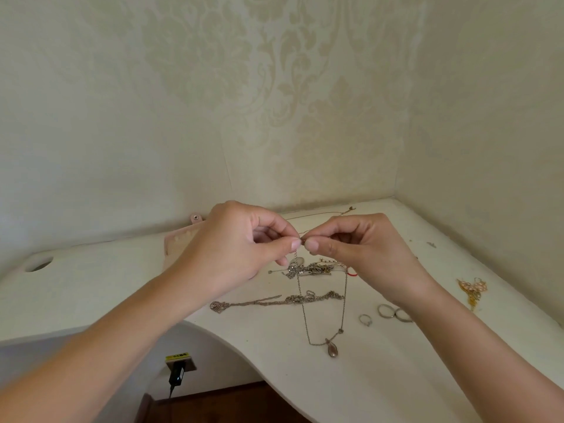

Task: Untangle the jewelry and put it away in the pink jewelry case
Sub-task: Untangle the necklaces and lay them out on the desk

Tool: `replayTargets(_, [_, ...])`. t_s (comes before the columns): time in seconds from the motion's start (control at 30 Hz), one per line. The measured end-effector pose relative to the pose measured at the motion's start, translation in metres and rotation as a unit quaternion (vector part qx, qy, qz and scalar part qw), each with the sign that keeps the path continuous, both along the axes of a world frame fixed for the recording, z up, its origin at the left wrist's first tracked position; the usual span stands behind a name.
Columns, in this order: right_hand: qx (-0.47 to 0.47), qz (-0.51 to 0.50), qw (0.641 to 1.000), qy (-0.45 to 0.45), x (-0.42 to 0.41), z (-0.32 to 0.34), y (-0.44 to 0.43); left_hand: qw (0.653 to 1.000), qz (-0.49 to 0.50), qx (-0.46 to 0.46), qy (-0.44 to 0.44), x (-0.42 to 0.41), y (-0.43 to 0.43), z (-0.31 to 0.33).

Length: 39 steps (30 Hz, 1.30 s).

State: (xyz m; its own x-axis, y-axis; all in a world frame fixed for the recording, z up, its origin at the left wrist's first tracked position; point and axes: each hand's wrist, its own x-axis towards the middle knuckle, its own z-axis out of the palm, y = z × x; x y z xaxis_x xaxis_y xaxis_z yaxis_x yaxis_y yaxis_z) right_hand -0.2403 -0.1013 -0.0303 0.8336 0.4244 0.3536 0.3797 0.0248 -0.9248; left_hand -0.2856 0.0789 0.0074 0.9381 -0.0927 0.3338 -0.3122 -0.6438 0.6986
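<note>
My left hand [241,248] and my right hand [357,248] meet above the white desk, each pinching one end of a thin silver necklace at its clasp. The necklace hangs down in a loop, and its teardrop pendant [332,351] touches the desk. A tangled heap of chains [308,268] lies just behind the hanging loop. A long silver chain [274,300] stretches across the desk under my left wrist. The pink jewelry case [180,239] lies open at the back left, mostly hidden by my left hand.
Three rings [384,314] lie to the right of the pendant. Gold earrings [471,290] sit near the right wall. A thin chain [320,213] runs along the back wall. The desk's curved front edge [244,346] cuts in at the left, with a wall socket [180,363] below.
</note>
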Motion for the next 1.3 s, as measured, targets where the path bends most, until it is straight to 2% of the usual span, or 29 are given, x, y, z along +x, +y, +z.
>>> replayTargets(0.1, [-0.021, 0.017, 0.996, 0.081, 0.003, -0.002, 0.001, 0.986, -0.013, 0.103, -0.127, 0.003, 0.002, -0.012])
replayTargets(0.23, [-0.043, 0.051, 0.984, 0.166, 0.008, -0.003, 0.0, 0.932, -0.044, 0.25, -0.258, 0.007, 0.002, -0.018])
replayTargets(0.47, [-0.035, 0.071, 0.97, 0.228, 0.009, -0.005, 0.003, 0.888, -0.046, 0.313, -0.333, 0.007, 0.0, -0.02])
replayTargets(0.67, [0.012, 0.062, 0.961, 0.27, 0.011, -0.008, 0.007, 0.856, -0.025, 0.35, -0.379, 0.011, 0.001, -0.027])
replayTargets(0.77, [0.032, 0.061, 0.963, 0.26, 0.01, -0.011, 0.008, 0.856, -0.018, 0.35, -0.379, 0.013, 0.001, -0.028])
replayTargets(0.93, [0.069, 0.081, 0.966, 0.234, 0.01, -0.013, 0.01, 0.905, -0.057, 0.283, -0.312, 0.011, 0.005, -0.023])
replayTargets(1.3, [0.056, 0.118, 0.97, 0.204, 0.009, -0.01, 0.008, 0.888, -0.079, 0.298, -0.341, 0.007, 0.011, -0.019])
